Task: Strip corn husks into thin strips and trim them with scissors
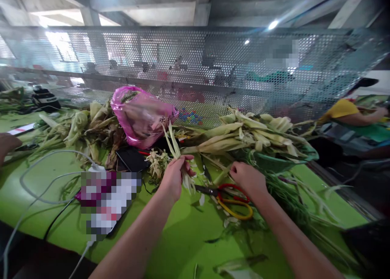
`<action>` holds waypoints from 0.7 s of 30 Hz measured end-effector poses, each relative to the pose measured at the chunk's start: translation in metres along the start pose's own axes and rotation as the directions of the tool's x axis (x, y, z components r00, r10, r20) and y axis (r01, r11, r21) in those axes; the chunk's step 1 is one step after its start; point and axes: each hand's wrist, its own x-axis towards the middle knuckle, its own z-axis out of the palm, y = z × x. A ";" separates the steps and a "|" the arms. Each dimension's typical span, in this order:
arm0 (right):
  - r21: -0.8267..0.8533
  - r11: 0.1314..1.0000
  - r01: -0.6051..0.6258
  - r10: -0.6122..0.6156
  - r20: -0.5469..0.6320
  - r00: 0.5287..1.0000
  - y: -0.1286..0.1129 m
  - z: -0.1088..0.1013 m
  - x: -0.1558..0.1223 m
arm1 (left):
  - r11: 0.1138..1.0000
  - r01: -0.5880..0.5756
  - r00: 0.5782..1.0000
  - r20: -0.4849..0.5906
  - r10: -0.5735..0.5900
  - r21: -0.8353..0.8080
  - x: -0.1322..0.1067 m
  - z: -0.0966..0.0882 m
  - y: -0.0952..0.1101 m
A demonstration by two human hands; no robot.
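Observation:
My left hand (176, 174) is closed round a small bunch of pale corn husk strips (173, 143), whose ends stick out above and below the fingers. Over to the right, my right hand (248, 177) has its fingers curled together at the end of a greenish husk piece (224, 175). Just below that piece lie scissors (234, 202) with red and yellow handles, their blades pointing left. White scraps are scattered round the blades. A cluster of small pale husk pieces (158, 163) rests left of my left hand.
Behind my hands sit a pink plastic bag (143, 116) and a heap of husks (258, 133) over a green basket (304, 157). More husks (88, 124), a blurred phone (114, 202) and white cables (27, 169) occupy the left. A perforated metal screen (195, 68) closes the back; another person's hand (7, 145) shows far left.

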 end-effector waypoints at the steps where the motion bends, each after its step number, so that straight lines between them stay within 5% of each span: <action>1: -0.007 1.000 -0.009 0.008 -0.024 1.000 -0.001 -0.002 -0.001 | 1.000 0.008 1.000 0.000 -0.008 -0.010 0.000 0.001 0.000; 6: 0.030 0.997 -0.066 0.070 -0.210 0.975 0.006 -0.031 -0.005 | 0.998 0.057 0.998 0.020 -0.057 0.004 -0.004 0.004 -0.003; 10: 0.376 0.927 0.004 0.135 -0.342 0.930 0.016 -0.052 -0.002 | 0.996 0.089 0.994 0.055 -0.090 0.016 -0.006 0.005 -0.004; 16: 0.660 0.746 0.084 0.046 -0.178 0.983 0.015 -0.051 0.000 | 0.994 0.086 0.991 0.101 -0.092 0.061 -0.003 0.003 -0.009; 21: 0.675 0.734 0.074 -0.108 0.009 0.994 0.005 -0.035 -0.011 | 0.993 0.098 0.990 0.098 -0.105 0.069 -0.001 0.003 -0.011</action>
